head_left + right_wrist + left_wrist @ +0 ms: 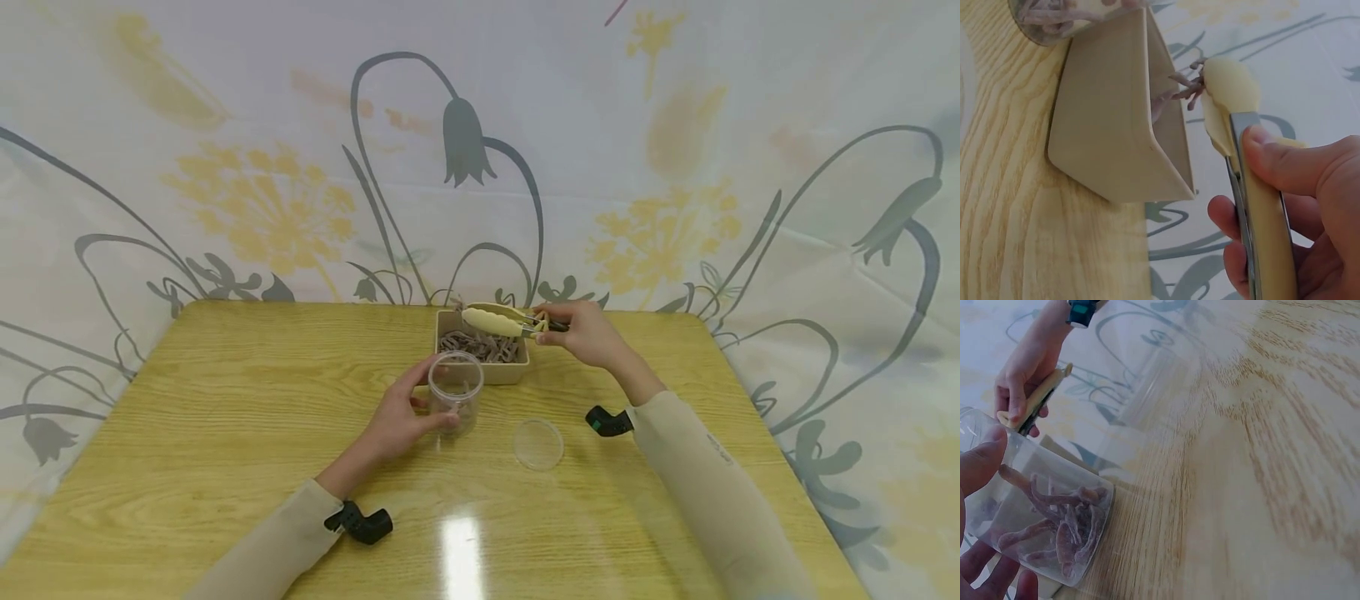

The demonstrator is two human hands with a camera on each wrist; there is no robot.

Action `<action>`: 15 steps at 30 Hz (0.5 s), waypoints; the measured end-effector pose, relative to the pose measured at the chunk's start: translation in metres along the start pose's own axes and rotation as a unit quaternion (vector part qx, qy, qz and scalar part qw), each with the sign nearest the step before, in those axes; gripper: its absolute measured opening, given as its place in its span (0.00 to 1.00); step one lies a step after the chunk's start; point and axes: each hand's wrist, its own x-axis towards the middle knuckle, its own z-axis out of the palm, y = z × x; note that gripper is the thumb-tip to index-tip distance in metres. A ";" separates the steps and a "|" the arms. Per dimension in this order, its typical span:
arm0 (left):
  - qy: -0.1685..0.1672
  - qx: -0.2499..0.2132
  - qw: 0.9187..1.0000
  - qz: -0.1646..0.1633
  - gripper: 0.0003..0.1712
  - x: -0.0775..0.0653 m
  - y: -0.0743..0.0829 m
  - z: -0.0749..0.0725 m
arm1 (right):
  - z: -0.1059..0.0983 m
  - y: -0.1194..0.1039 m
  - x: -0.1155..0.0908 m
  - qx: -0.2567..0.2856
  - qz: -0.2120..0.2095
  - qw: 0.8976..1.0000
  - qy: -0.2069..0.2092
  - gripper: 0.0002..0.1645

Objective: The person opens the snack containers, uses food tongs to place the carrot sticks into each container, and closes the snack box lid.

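My left hand [393, 423] grips a clear plastic jar [465, 410], its open mouth facing up, just in front of a beige box [504, 376]. Several brownish-purple dried strips [1063, 522] lie in the jar's lower part, seen in the left wrist view. My right hand [588, 335] holds cream-coloured tongs [493, 323] over the box, thumb on one arm and fingers round the other. Between the tong heads a small bunch of strips [1192, 89] is pinched, sticking out at the tip in the right wrist view. More strips [480, 346] fill the box.
A round clear lid [538, 444] lies flat on the wooden table [262, 417], right of the jar and nearer to me. Behind the table's far edge hangs a flower-printed cloth [300, 167]. Black wrist cameras [367, 527] stick out from both sleeves.
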 end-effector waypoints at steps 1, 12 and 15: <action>0.000 0.001 1.000 0.000 0.50 0.000 0.000 0.000 | 0.000 0.001 0.000 0.009 0.002 1.000 0.002 0.29; 0.003 0.001 1.000 -0.002 0.51 0.000 0.000 0.000 | -0.004 -0.002 -0.004 0.045 0.009 0.999 0.022 0.30; 0.006 0.000 1.000 -0.002 0.52 0.000 0.001 0.000 | -0.007 -0.006 -0.007 0.053 0.006 0.998 0.024 0.30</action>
